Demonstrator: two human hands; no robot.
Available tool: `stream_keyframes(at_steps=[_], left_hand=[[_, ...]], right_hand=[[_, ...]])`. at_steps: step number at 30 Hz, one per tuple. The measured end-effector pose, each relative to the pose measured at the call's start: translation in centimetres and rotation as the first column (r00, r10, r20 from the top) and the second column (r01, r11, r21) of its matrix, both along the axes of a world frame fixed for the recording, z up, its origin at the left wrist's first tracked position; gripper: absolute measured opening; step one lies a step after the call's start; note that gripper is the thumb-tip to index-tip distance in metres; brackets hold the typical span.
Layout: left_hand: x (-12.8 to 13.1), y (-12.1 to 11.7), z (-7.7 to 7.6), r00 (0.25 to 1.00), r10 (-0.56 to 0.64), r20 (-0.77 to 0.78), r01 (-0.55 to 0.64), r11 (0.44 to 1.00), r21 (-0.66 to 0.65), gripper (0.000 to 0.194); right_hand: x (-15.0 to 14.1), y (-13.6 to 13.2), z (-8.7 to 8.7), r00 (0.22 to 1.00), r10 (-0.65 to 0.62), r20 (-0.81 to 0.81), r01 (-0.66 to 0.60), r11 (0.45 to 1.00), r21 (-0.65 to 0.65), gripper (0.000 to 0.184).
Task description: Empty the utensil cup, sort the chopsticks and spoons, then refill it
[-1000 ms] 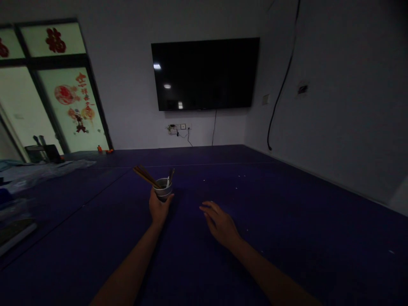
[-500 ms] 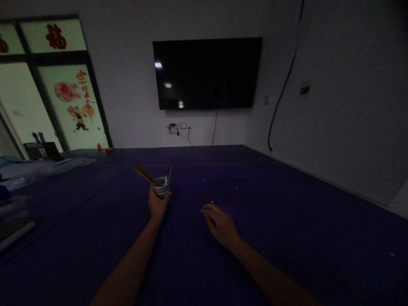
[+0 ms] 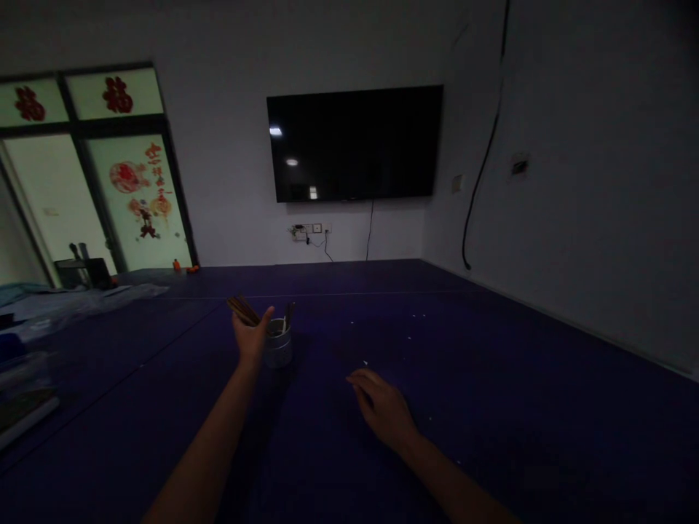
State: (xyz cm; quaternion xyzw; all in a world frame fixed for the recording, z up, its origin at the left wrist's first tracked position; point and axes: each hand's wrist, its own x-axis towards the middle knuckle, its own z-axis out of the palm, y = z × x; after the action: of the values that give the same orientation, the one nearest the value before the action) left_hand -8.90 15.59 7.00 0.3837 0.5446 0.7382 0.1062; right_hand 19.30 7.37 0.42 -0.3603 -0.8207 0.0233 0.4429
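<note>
A grey metal-looking cup (image 3: 279, 351) stands on the dark blue-purple tabletop (image 3: 328, 451). A bundle of thin brown sticks (image 3: 243, 310) leans out of its left side, and a few slim grey and white implements (image 3: 288, 319) rise at its right. My left hand (image 3: 251, 338) is at the cup's left, around the lower part of the sticks, its thumb stretched out and apart from its fingers. Some of its fingers are hidden behind the sticks. Farther right, my right hand (image 3: 382, 407) lies low over the tabletop with loosely bent fingers, nothing visible in it.
Small white scraps (image 3: 365, 362) dot the tabletop near my right hand. Clear plastic sheeting (image 3: 125, 297), a dark holder (image 3: 81, 272) and small orange items (image 3: 177, 266) lie at the left. A television (image 3: 357, 145) hangs on the back wall; a black cable (image 3: 483, 171) runs down at the right.
My left hand has let go of the cup, now upright on the tabletop, and moved up and left to the sticks. My right hand has stayed nearly still; the view has tilted slightly up.
</note>
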Motion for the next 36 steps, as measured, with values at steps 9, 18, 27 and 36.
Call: stream_keyframes(at_steps=[9,18,27,36], left_hand=[[-0.7,3.2,1.2,0.975,-0.087,0.204,0.082,0.996,0.034,0.023],[-0.8,3.2,1.7,0.955,-0.22,0.197,0.197,0.972,0.129,0.04],[-1.0,2.3,3.9,0.963,-0.229,0.143,0.186,0.947,0.263,0.04],[-2.9,-0.7,8.1,0.995,-0.092,0.048,0.056,0.869,0.491,0.031]], right_hand=[[0.3,0.2,-0.4,0.999,-0.045,-0.031,0.044,0.999,-0.024,0.034],[0.0,2.0,1.3,0.988,-0.093,-0.125,0.092,0.996,-0.016,0.029],[0.2,4.2,0.0,0.991,-0.121,-0.061,0.124,0.991,0.056,0.032],[0.0,3.8,-1.0,0.983,-0.16,0.085,0.158,0.987,0.032,0.033]])
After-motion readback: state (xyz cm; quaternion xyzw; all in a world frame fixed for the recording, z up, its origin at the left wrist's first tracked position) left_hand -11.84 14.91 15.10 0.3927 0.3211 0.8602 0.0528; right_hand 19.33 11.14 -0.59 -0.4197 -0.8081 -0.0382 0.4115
